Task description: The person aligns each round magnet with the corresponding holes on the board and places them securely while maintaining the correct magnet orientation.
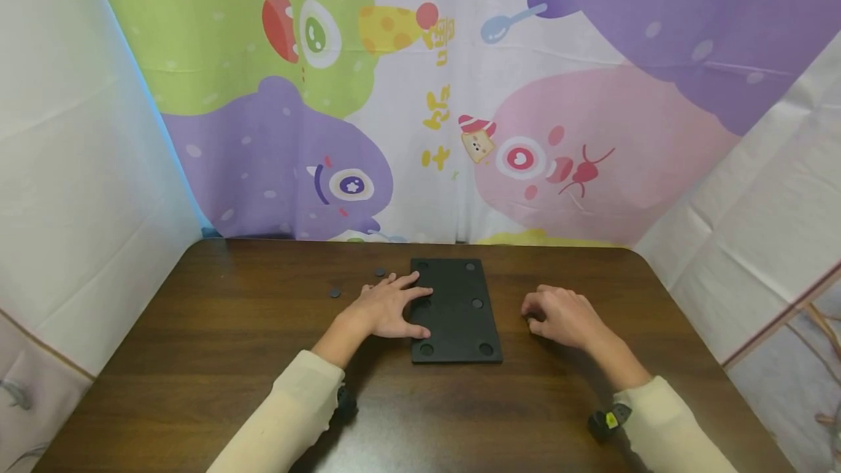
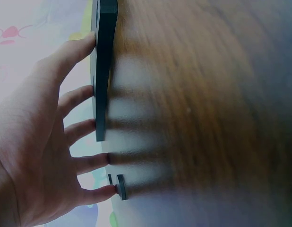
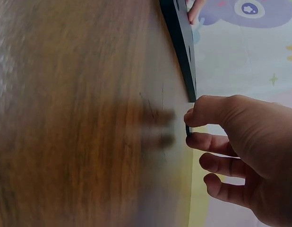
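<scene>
A thin black rectangular board [image 1: 453, 323] with several round recesses along its two long sides lies on the table. My left hand [image 1: 389, 311] spreads its fingers over the board's left edge; the thumb and some fingertips touch its top. In the left wrist view, the little finger reaches down by a small dark disc [image 2: 121, 187]. To the right of the board, my right hand [image 1: 566, 314] pinches another small dark disc [image 3: 188, 130] between thumb and index finger, just above the table. Its other fingers are curled. Whether any recess holds a disc is hard to tell.
Two small dark discs, one nearer [image 1: 335, 293] and one farther [image 1: 379, 273], lie left of the board on the brown wooden table [image 1: 217, 356]. A cartoon-printed curtain [image 1: 420, 108] hangs behind the table's far edge, with white fabric walls [image 1: 66, 130] at both sides.
</scene>
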A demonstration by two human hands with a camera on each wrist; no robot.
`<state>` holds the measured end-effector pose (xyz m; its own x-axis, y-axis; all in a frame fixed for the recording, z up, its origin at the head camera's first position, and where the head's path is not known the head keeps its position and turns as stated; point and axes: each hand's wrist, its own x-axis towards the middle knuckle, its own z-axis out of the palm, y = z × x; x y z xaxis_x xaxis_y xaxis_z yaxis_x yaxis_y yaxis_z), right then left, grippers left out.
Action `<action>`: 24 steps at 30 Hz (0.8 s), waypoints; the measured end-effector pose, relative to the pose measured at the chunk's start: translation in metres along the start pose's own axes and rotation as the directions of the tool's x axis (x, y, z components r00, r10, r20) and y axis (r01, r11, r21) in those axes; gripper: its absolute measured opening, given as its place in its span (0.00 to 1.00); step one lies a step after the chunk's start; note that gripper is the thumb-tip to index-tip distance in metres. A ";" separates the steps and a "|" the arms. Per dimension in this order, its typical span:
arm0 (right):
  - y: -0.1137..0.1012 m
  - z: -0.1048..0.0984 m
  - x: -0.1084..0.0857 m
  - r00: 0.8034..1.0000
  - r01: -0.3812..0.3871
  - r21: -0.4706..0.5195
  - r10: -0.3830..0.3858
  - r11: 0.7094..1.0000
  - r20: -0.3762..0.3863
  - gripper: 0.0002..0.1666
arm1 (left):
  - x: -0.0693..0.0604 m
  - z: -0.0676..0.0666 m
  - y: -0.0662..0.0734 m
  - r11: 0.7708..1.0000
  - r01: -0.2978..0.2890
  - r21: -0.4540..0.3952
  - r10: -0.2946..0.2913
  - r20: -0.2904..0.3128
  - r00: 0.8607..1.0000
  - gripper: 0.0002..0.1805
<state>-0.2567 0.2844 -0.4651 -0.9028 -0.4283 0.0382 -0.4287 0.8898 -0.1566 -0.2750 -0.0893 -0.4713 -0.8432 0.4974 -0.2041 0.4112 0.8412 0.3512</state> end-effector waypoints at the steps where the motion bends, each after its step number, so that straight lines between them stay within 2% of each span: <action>1: -0.001 0.000 0.000 1.000 0.002 0.002 -0.002 1.000 0.002 0.09 | 0.000 0.000 0.000 1.000 0.000 -0.001 0.000 0.000 1.000 0.46; 24: -0.015 -0.002 0.007 0.999 0.050 -0.009 -0.050 0.999 -0.019 0.10 | 0.000 0.000 0.001 1.000 0.005 0.003 -0.005 -0.002 1.000 0.46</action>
<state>-0.2564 0.2682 -0.4601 -0.8806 -0.4694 0.0645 -0.4737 0.8686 -0.1455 -0.2741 -0.0887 -0.4710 -0.8460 0.4925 -0.2042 0.4077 0.8445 0.3473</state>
